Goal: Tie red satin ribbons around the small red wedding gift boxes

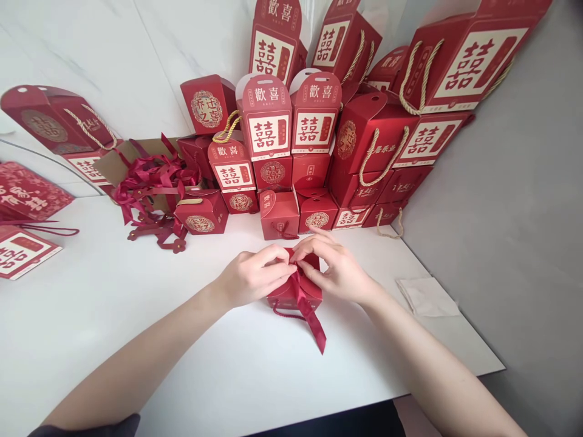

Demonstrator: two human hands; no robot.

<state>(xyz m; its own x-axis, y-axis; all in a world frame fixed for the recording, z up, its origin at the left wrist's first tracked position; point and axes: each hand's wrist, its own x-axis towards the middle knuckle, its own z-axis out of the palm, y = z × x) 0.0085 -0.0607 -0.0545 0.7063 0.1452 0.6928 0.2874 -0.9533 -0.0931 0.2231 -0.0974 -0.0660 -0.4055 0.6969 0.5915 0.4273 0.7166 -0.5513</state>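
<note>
A small red box (282, 300) with a red cord handle (288, 315) stands on the white table between my hands. From its top a dark red ribbon (311, 317) hangs down over the near side, its cut end on the table. My left hand (256, 276) pinches the ribbon at the left of the box's top, fingers bent together. On the other side my right hand (333, 268) also pinches the ribbon near the middle of the top, thumb and index finger almost meeting the left fingertips. Its other fingers are partly raised. The fingers hide the ribbon's upper part.
Stacked red gift boxes (268, 130) line the wall behind, some with rope handles. An open carton (112, 167) spilling ribbons (159, 176) is at the back left. A white cloth (428, 297) lies at the right, red packages (27, 252) at the far left.
</note>
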